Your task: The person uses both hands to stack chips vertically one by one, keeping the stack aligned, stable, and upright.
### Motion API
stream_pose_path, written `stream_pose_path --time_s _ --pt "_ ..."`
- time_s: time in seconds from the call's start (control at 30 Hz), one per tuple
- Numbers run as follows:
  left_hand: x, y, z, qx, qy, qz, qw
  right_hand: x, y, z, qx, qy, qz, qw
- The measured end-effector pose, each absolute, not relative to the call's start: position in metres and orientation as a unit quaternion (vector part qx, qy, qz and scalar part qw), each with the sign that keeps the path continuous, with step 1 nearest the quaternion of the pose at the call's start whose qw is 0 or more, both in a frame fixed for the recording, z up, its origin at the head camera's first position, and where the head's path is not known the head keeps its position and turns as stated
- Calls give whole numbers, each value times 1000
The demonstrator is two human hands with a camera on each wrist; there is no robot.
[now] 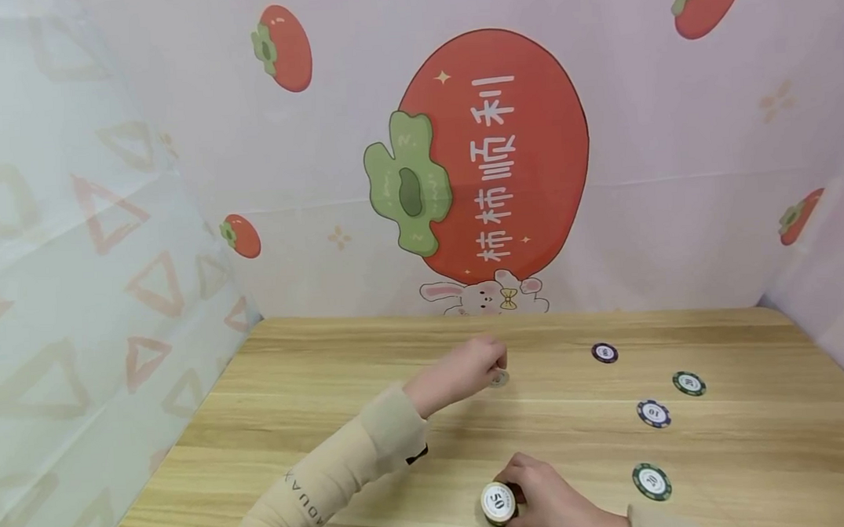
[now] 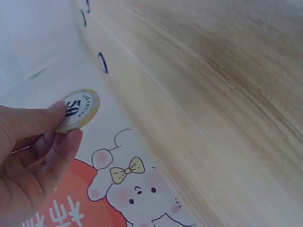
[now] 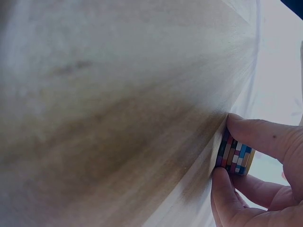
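Okay, I've got the left hand point(image 1: 462, 369) out over the far part of the bench point(image 1: 293, 379), thumb and fingers pinching a yellow-rimmed chip point(image 2: 82, 109) near its edge, the 50 facing the left wrist camera. And here's the relation I'm watching: from that chip, the stack point(image 1: 499, 502) lies back toward the person, almost straight down the head view, well apart. The right hand point(image 1: 556, 497) is the one on it, thumb and fingers gripping its sides from the right, the top face, also a 50, turned up and uncovered. The stack's axis looks upright to me; the pinched chip shows far rounder in the left wrist view than the ones lying flat beyond it, so I judge it tilted. Whether it touches the bench, I can't tell from here. Over on the right, four more lie flat and loose: a dark purple chip point(image 1: 605, 353), nearest the left fingers, a far green chip point(image 1: 689, 383), a blue chip point(image 1: 654, 414), and a near green chip point(image 1: 651, 481), closest to the right hand.
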State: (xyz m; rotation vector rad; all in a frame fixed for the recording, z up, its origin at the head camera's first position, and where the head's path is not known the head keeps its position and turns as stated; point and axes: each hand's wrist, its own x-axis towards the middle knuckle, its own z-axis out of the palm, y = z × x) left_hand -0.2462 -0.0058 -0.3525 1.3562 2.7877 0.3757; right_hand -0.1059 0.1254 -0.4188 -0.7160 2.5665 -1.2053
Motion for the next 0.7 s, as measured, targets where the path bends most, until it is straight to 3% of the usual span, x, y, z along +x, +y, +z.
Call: stream_pose_path --time_s 0.7 --pt "-200 -29 -338 491 863 119 -8 -106 126 -420 -261 875 -400 78"
